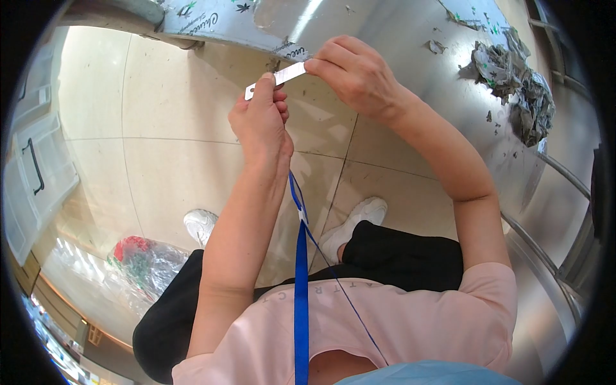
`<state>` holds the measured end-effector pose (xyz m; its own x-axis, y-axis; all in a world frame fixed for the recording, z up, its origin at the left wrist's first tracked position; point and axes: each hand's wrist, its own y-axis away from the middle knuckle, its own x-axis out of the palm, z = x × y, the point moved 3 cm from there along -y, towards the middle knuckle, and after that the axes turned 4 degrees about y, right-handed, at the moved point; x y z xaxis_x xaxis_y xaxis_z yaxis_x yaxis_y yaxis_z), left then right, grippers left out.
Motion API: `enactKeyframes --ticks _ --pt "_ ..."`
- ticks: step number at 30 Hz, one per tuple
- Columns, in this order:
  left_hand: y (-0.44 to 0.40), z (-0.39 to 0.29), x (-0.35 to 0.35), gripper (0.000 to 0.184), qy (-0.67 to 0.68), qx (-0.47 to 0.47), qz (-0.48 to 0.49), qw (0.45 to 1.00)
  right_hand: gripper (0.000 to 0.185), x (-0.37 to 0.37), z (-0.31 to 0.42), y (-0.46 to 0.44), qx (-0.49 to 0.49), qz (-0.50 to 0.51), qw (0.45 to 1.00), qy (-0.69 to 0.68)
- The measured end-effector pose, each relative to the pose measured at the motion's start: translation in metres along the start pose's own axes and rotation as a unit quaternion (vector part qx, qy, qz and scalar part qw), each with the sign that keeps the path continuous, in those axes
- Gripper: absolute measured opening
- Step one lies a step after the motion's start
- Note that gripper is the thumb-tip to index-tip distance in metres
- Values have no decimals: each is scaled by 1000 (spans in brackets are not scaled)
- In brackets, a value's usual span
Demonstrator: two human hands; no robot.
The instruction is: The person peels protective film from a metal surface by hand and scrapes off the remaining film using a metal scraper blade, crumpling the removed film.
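My left hand [262,112] is closed round the near end of a flat white strip [289,74], with the thumb on top. A small hole shows at the strip's left end. The strip's far end is pinched between the thumb and fingers of my right hand [350,70]. Both hands are beside the edge of a metal surface [385,25], which has printed film [212,22] partly on it. A blue lanyard [301,276] hangs below my hands.
Crumpled grey film scraps [513,83] lie on the metal surface at the right. Clear plastic boxes [45,167] stand at the left. A clear bag with red and green things [144,263] is on the tiled floor [173,173]. Metal rails run along the right.
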<state>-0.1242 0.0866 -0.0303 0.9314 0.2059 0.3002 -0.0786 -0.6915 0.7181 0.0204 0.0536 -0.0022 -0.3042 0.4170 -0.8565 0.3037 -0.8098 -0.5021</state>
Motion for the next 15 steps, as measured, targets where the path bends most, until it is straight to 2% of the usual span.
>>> enactKeyframes --ticks 9,13,15 --pt "-5 -7 1 16 -14 15 -14 1000 8 4 -1 -8 3 23 1000 11" --pt "-9 -7 0 17 -11 17 -4 1000 7 7 -1 -6 -9 -6 1000 18" --pt "-15 -5 -6 20 -13 -32 34 999 7 6 0 -5 -28 -17 999 35"
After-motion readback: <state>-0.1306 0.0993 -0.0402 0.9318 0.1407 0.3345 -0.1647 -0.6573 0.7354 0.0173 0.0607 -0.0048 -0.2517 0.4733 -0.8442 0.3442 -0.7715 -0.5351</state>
